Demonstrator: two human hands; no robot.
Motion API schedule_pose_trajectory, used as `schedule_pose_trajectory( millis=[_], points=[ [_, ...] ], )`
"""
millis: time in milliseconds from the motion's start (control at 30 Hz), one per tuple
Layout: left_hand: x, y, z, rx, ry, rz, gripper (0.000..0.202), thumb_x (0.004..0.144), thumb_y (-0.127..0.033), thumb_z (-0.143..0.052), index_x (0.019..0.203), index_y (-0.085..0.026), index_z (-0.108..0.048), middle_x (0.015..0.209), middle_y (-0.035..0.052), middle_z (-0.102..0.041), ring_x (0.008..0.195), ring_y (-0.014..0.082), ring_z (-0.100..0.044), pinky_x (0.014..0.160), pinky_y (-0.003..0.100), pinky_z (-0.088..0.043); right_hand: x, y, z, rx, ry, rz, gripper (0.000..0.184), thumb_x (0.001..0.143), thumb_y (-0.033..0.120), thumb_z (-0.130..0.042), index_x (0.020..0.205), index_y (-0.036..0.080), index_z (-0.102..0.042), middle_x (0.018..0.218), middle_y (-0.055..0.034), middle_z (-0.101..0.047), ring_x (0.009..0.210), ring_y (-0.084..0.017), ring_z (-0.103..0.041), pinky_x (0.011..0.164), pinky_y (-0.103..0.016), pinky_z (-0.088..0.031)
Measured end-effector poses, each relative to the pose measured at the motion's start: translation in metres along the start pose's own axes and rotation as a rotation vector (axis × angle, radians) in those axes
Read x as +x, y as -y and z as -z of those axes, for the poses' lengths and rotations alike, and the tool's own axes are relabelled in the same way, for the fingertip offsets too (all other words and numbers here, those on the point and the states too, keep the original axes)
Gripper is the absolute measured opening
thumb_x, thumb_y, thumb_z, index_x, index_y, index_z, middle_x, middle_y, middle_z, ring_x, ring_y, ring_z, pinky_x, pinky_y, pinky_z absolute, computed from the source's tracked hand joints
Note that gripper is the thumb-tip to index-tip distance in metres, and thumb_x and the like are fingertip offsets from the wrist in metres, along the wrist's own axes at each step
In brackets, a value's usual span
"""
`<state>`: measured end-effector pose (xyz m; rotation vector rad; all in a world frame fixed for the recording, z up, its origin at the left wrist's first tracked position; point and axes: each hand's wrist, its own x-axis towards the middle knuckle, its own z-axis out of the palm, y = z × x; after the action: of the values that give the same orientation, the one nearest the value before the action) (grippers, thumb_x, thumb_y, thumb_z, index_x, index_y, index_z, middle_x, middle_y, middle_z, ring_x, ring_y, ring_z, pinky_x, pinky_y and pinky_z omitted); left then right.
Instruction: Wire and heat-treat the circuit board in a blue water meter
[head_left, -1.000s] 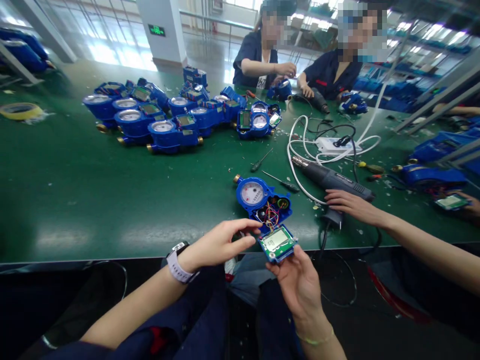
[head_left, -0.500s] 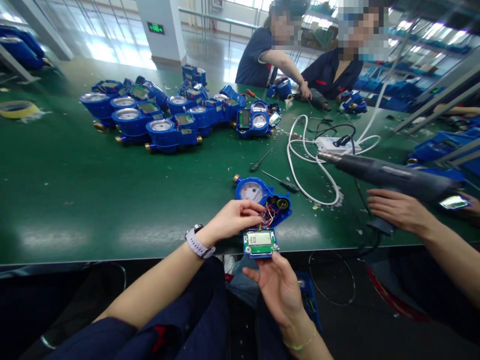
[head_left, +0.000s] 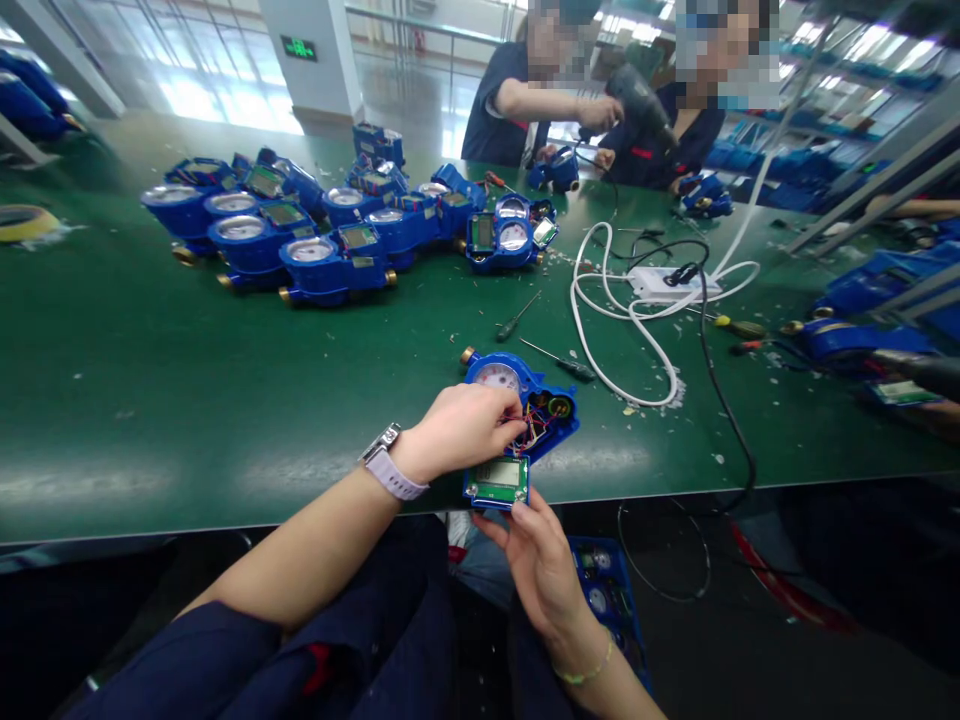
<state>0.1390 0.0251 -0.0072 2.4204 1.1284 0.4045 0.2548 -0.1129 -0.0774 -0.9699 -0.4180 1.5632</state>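
An opened blue water meter [head_left: 525,392] lies near the front edge of the green table [head_left: 187,400], its dial up and coloured wires showing. My left hand [head_left: 461,428], with a watch on the wrist, rests on the meter with fingers curled into the wire bundle. My right hand [head_left: 529,555] comes up from below the table edge and pinches the lower edge of a green circuit board with an LCD [head_left: 496,482], which hangs by wires from the meter.
Several blue meters [head_left: 300,235] are grouped at the back left. Two screwdrivers [head_left: 559,362] lie behind my meter, beside a white cable and power strip [head_left: 671,288]. Two people sit across the table; one lifts a heat gun [head_left: 637,100]. A blue crate [head_left: 611,600] sits under the table.
The co-worker's hand and heat gun at the right have left the near table. My left hand has closed further onto the wires, and the board has tilted and shifted slightly left.
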Motion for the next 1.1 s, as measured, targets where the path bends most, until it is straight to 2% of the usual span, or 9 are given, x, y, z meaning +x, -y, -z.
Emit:
schedule_pose_trajectory(
  millis=[200, 400, 500, 633, 700, 767, 867, 967, 1100],
  points=[
    [0.002, 0.004, 0.012, -0.250, 0.021, -0.053, 0.016, 0.090, -0.029, -0.052, 0.079, -0.018, -0.055, 0.075, -0.0002, -0.062, 0.066, 0.0129, -0.054, 0.061, 0.026, -0.037, 0.002, 0.005, 0.009, 0.020, -0.087, 0.068, 0.032, 0.074, 0.043, -0.077, 0.094, 0.019, -0.071, 0.097, -0.0061, -0.069, 0.085, -0.022, -0.062, 0.069, -0.037, -0.059],
    [0.004, 0.014, 0.000, -0.831, 0.064, 0.004, 0.009, 0.087, -0.025, -0.051, 0.083, -0.019, -0.046, 0.065, -0.0035, -0.058, 0.058, 0.0104, -0.055, 0.058, 0.023, -0.044, 0.003, 0.025, 0.013, 0.107, -0.118, -0.023, 0.036, 0.070, 0.048, -0.076, 0.088, 0.017, -0.070, 0.079, -0.0050, -0.070, 0.062, -0.019, -0.064, 0.044, -0.024, -0.050],
    [0.002, 0.021, -0.004, -0.911, 0.041, 0.064, 0.012, 0.084, -0.027, -0.056, 0.084, -0.018, -0.048, 0.058, -0.0050, -0.056, 0.052, 0.0089, -0.052, 0.053, 0.021, -0.042, 0.003, 0.031, 0.013, 0.146, -0.096, -0.053, 0.031, 0.069, 0.045, -0.075, 0.082, 0.018, -0.068, 0.074, -0.0024, -0.068, 0.056, -0.017, -0.062, 0.042, -0.022, -0.047],
    [-0.013, 0.026, -0.009, -0.903, -0.083, 0.196, 0.020, 0.085, -0.035, -0.058, 0.088, -0.016, -0.055, 0.062, -0.0021, -0.061, 0.055, 0.0094, -0.056, 0.055, 0.021, -0.044, 0.002, 0.035, 0.015, 0.214, -0.101, -0.088, 0.023, 0.072, 0.040, -0.071, 0.080, 0.018, -0.067, 0.073, -0.0015, -0.068, 0.052, -0.014, -0.057, 0.039, -0.020, -0.042],
    [-0.023, 0.026, -0.015, -0.852, 0.003, 0.241, 0.032, 0.088, -0.044, -0.052, 0.082, -0.014, -0.061, 0.066, 0.0020, -0.065, 0.057, 0.0108, -0.058, 0.055, 0.023, -0.044, 0.001, 0.036, 0.014, 0.259, -0.110, -0.135, 0.023, 0.072, 0.038, -0.071, 0.080, 0.018, -0.067, 0.075, -0.0015, -0.068, 0.050, -0.013, -0.055, 0.038, -0.019, -0.040],
    [-0.033, 0.021, -0.025, -0.817, 0.169, 0.234, 0.045, 0.090, -0.052, -0.047, 0.081, -0.013, -0.066, 0.070, 0.0050, -0.069, 0.060, 0.0126, -0.060, 0.058, 0.024, -0.046, 0.000, 0.035, 0.012, 0.288, -0.101, -0.186, 0.025, 0.070, 0.039, -0.073, 0.083, 0.017, -0.069, 0.077, -0.0015, -0.068, 0.051, -0.013, -0.055, 0.037, -0.019, -0.040],
    [-0.041, 0.011, -0.042, -0.909, 0.297, 0.186, 0.049, 0.090, -0.056, -0.045, 0.083, -0.013, -0.067, 0.077, 0.0052, -0.071, 0.065, 0.0131, -0.062, 0.062, 0.025, -0.047, -0.001, 0.033, 0.009, 0.295, -0.041, -0.228, 0.031, 0.070, 0.040, -0.075, 0.090, 0.016, -0.072, 0.080, -0.0018, -0.068, 0.054, -0.012, -0.057, 0.038, -0.017, -0.041],
    [-0.041, 0.005, -0.052, -1.146, 0.234, 0.246, 0.041, 0.085, -0.054, -0.057, 0.089, -0.014, -0.063, 0.081, 0.0039, -0.070, 0.067, 0.0117, -0.062, 0.062, 0.023, -0.045, -0.003, 0.029, 0.008, 0.259, 0.007, -0.186, 0.031, 0.074, 0.041, -0.073, 0.093, 0.017, -0.072, 0.083, -0.0026, -0.069, 0.059, -0.014, -0.060, 0.042, -0.019, -0.046],
    [-0.035, 0.009, -0.046, -1.328, 0.041, 0.344, 0.039, 0.071, -0.040, -0.076, 0.094, -0.014, -0.059, 0.087, 0.0038, -0.070, 0.076, 0.0121, -0.064, 0.071, 0.023, -0.046, -0.007, 0.015, 0.009, 0.131, 0.012, -0.084, 0.034, 0.076, 0.044, -0.073, 0.099, 0.020, -0.070, 0.095, -0.0048, -0.070, 0.079, -0.021, -0.065, 0.062, -0.029, -0.056]
  ],
)
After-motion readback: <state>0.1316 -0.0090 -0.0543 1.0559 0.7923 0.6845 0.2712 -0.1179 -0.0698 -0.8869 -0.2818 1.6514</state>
